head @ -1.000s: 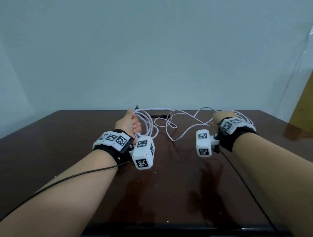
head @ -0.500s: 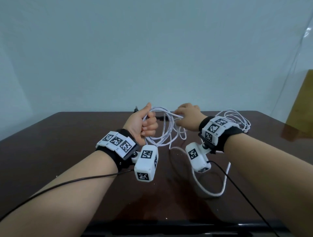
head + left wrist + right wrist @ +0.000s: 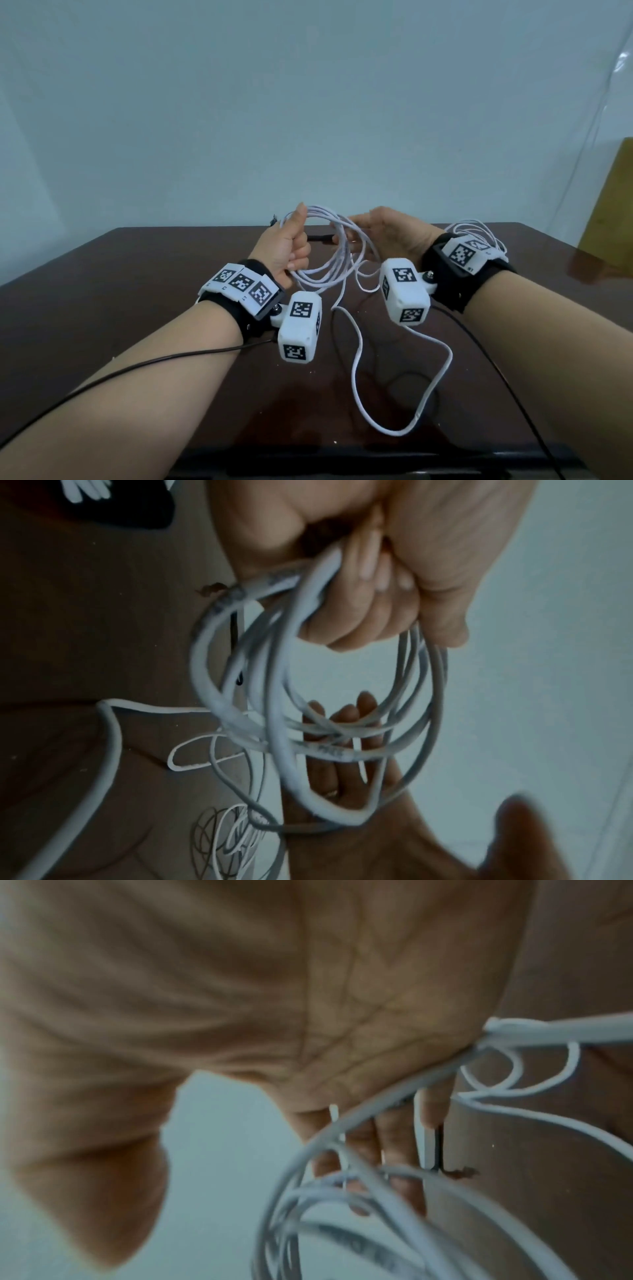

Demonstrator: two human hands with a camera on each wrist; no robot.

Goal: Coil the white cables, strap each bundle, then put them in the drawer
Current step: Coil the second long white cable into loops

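Observation:
My left hand is raised over the dark table and grips several loops of a white cable coil. In the left wrist view its fingers curl round the loops. My right hand stands open, palm facing left, with straight fingers against the far side of the coil. The cable's loose tail drops from the coil and curves over the table toward the front edge. A second white cable lies in a loose pile behind my right wrist.
A thin black strap lies on the table behind the coil, and a small dark object sits at the back edge. A yellowish wooden piece stands at the far right. Black wrist-camera wires trail along both arms.
Both hands rose with the coil. The right hand turned from reaching over the loops to an open palm beside them. The loose tail slid nearer the front edge.

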